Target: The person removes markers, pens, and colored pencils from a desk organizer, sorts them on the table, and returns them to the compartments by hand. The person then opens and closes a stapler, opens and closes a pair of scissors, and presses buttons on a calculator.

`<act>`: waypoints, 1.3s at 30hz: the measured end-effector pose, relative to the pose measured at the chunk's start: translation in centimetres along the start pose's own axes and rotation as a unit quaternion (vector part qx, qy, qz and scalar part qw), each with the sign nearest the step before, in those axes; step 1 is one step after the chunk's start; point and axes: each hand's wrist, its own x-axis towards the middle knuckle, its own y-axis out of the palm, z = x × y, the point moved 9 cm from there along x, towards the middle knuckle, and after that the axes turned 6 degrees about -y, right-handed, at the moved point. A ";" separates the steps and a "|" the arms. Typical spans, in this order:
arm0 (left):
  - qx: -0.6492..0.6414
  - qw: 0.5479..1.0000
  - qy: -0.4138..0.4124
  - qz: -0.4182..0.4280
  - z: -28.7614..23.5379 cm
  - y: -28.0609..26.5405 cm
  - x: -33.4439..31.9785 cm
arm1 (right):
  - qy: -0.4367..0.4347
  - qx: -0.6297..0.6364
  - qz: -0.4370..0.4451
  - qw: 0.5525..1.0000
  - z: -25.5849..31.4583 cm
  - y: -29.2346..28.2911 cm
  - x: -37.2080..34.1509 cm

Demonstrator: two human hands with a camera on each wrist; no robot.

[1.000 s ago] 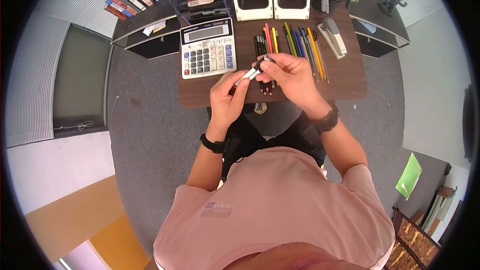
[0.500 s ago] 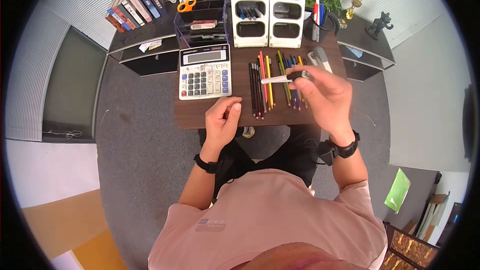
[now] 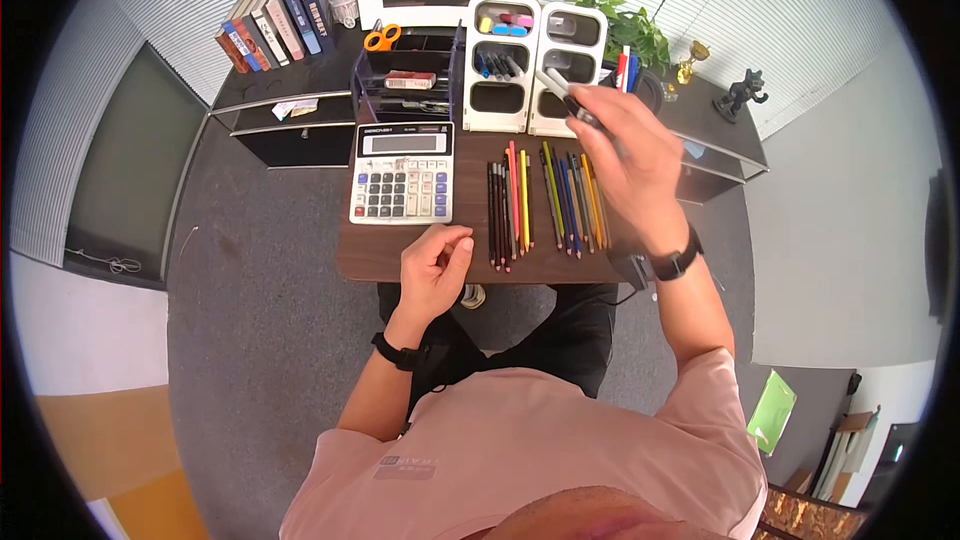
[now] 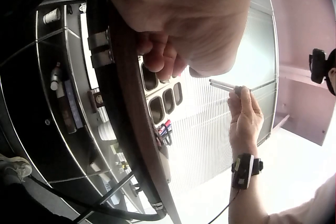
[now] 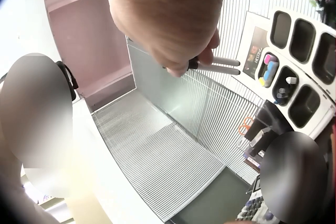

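Note:
Raised in front of the right-hand white organizer (image 3: 570, 28), my right hand (image 3: 635, 155) pinches two white pens with dark ends (image 3: 552, 83). In the right wrist view the white pens (image 5: 226, 65) stick out side by side from the fingers of my right hand (image 5: 168, 19). My left hand (image 3: 435, 268) rests at the table's front edge, fingers loosely curled and holding nothing. The left-hand white organizer (image 3: 499, 40) has small coloured items in its top compartment and dark pens in its middle one. Part of the right-hand organizer is hidden by my right hand.
A calculator (image 3: 402, 172) lies left on the brown table (image 3: 375, 255). Black pencils (image 3: 498, 215) and several coloured pencils (image 3: 568, 205) lie beside it. Behind are a dark desk tray (image 3: 408, 100), orange scissors (image 3: 382, 37), a plant (image 3: 640, 30) and a picture frame (image 3: 440, 18).
A second ago both hands were at the pens. My left hand has let go and drawn back to the table edge; my right hand has carried the pens up and away towards the organizers.

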 end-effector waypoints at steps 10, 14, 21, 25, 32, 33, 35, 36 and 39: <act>-0.004 1.000 0.025 -0.009 -0.3 -0.1 0.1 | -0.018 0.004 -0.022 1.000 -3.2 3.9 2.5; -0.001 1.000 0.019 0.001 -0.1 -0.1 0.1 | 0.029 0.023 -0.048 0.998 -4.4 3.4 3.5; -0.001 1.000 0.023 0.008 -0.3 -0.1 0.2 | 0.077 0.046 -0.050 0.995 -7.3 4.1 4.0; 0.000 1.000 0.020 0.009 -0.2 -0.1 0.2 | 0.064 0.040 -0.056 0.996 -8.2 4.8 3.6; 0.006 1.000 0.025 0.011 -0.4 0.0 0.3 | 0.085 0.046 -0.052 0.994 -9.0 5.3 3.1; 0.007 1.000 0.023 0.012 -0.4 0.1 0.3 | 0.089 0.051 -0.054 0.993 -9.1 5.3 3.1; 0.015 0.999 0.033 0.012 -0.5 0.1 0.3 | 0.087 0.058 -0.060 0.993 -9.3 5.2 2.9; 0.017 0.999 0.033 0.013 -0.5 0.1 0.3 | 0.089 0.059 -0.061 0.992 -9.4 5.2 2.7; 0.014 0.999 0.033 0.012 -0.5 0.2 0.4 | 0.086 0.046 -0.058 0.994 -9.4 5.1 2.6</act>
